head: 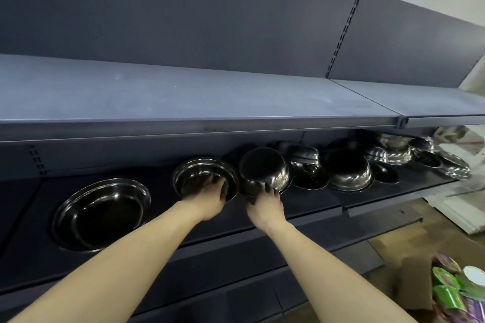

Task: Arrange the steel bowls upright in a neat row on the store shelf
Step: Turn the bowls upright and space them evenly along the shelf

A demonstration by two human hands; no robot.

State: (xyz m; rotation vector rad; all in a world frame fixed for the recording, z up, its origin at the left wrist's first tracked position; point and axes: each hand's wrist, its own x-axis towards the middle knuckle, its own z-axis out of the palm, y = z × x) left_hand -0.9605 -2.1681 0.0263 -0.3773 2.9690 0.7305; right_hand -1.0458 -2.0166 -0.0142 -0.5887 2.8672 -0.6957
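On the dark lower shelf a large steel bowl stands upright at the left. To its right a second upright bowl has my left hand on its near rim, fingers curled into it. My right hand grips the near edge of an upside-down bowl, which is tilted. Further right lie several jumbled bowls, among them an overturned one and a pile in shadow under the upper shelf.
The grey upper shelf juts out above the bowls and hides their far side. At the lower right, on the floor, are cardboard and green and purple packets. White sheets lie past the shelf's right end.
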